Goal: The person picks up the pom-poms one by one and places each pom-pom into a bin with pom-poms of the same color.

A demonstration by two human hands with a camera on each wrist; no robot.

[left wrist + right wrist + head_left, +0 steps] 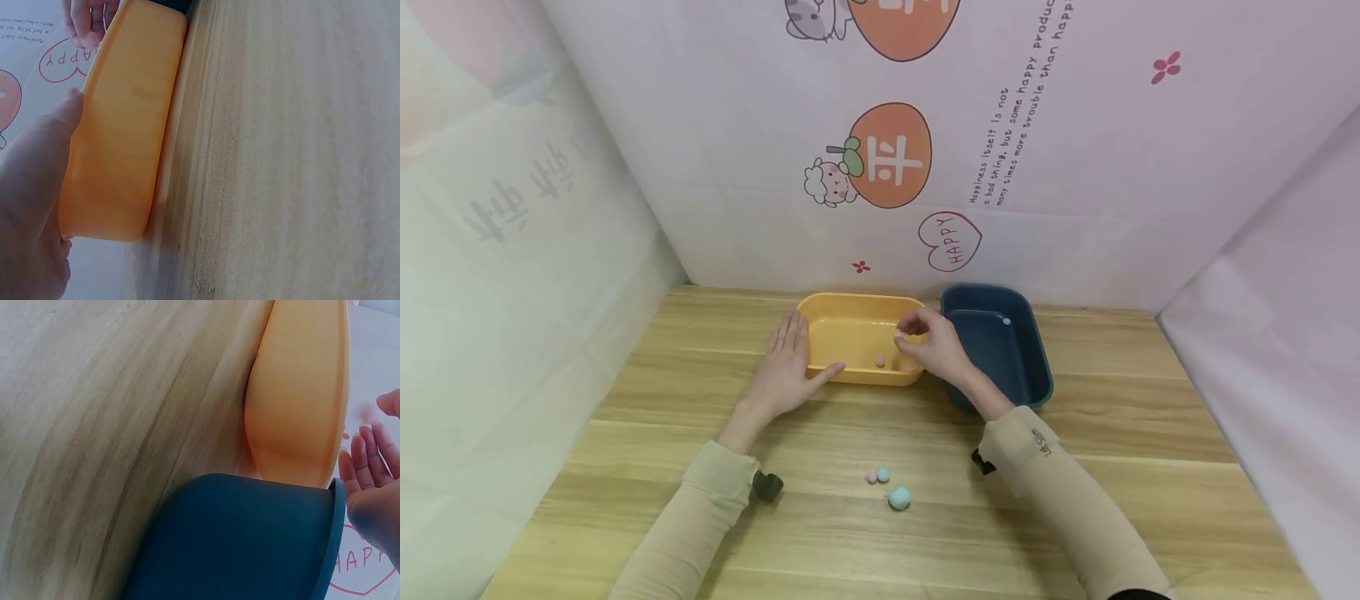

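A yellow plastic basin (857, 379) stands on the wooden table near the back wall, with a small pink ball (880, 361) inside. My left hand (786, 371) rests against its left end, fingers straight and thumb along the front rim. Over the right end of the basin is my right hand (936, 342). Its thumb and fingertips are slightly parted, and another small pink ball (899, 334) shows right at the tips. In the right wrist view this ball (366, 413) is blurred just beyond the fingertips.
A dark blue basin (992, 358) stands right of the yellow one, holding a small pale ball (1006, 321). Nearer on the table lie a large light-blue ball (898, 498), a smaller blue ball (883, 474) and a pink ball (872, 477). A printed cloth (1045, 250) covers the wall behind.
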